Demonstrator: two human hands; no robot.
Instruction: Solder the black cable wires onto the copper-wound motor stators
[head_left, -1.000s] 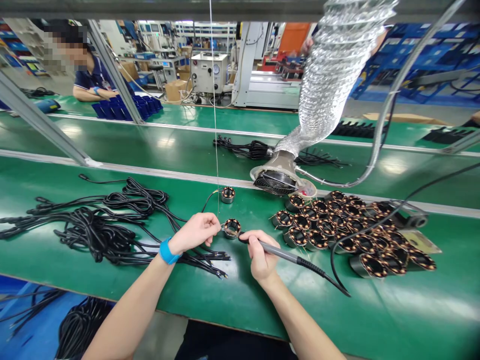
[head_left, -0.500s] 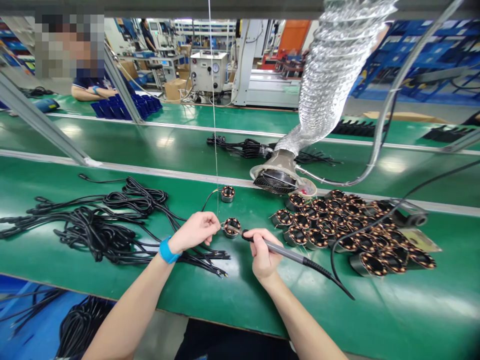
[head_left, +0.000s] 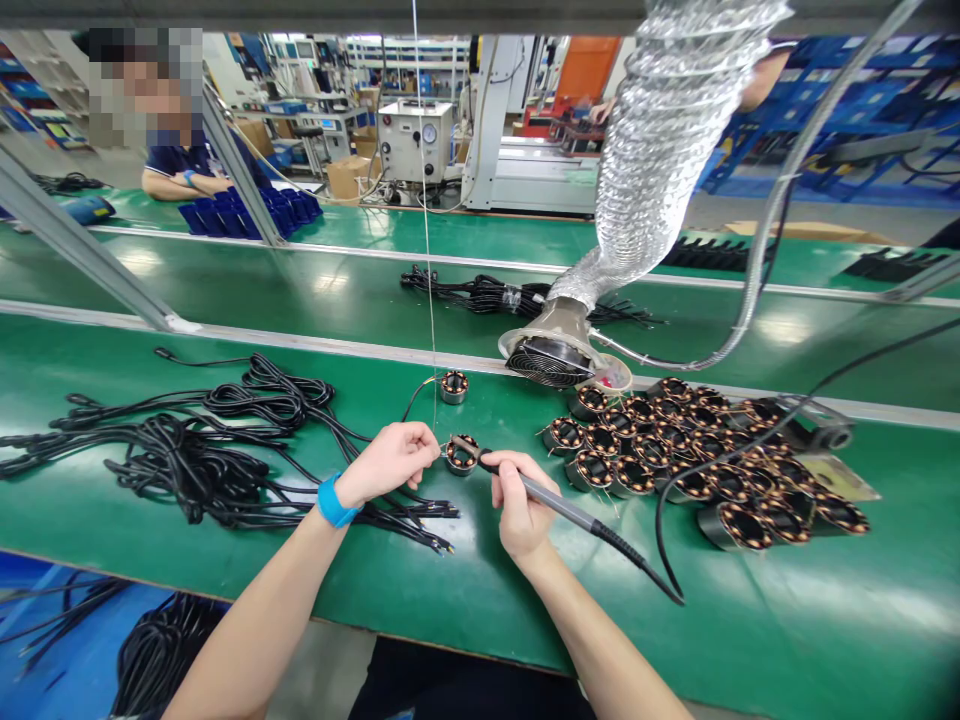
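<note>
My right hand (head_left: 523, 505) is wrapped around the grey handle of a soldering iron (head_left: 559, 500). The iron's tip lies over the rim of a motor stator (head_left: 460, 455), a dark metal ring with copper windings. On the stator's left, my left hand (head_left: 397, 462) pinches the thin solder wire (head_left: 429, 260) that hangs from overhead; the fingers hide its end. A second stator (head_left: 454, 387) with a black cable attached sits just behind. Left of my hands lie black cables (head_left: 172, 455), their bare coloured ends close under my left wrist.
Several stators (head_left: 675, 440) stand grouped on the right of the green bench (head_left: 420, 600). A fan hood (head_left: 551, 355) on a silver foil duct (head_left: 649, 140) hangs over the bench's back edge. Another cable bundle (head_left: 487, 293) lies on the belt behind. A person (head_left: 180, 160) sits across at left.
The soldering iron has shifted slightly left and its cord has swung left. The cable bundle on the belt has moved left. My left hand stays nearly still.
</note>
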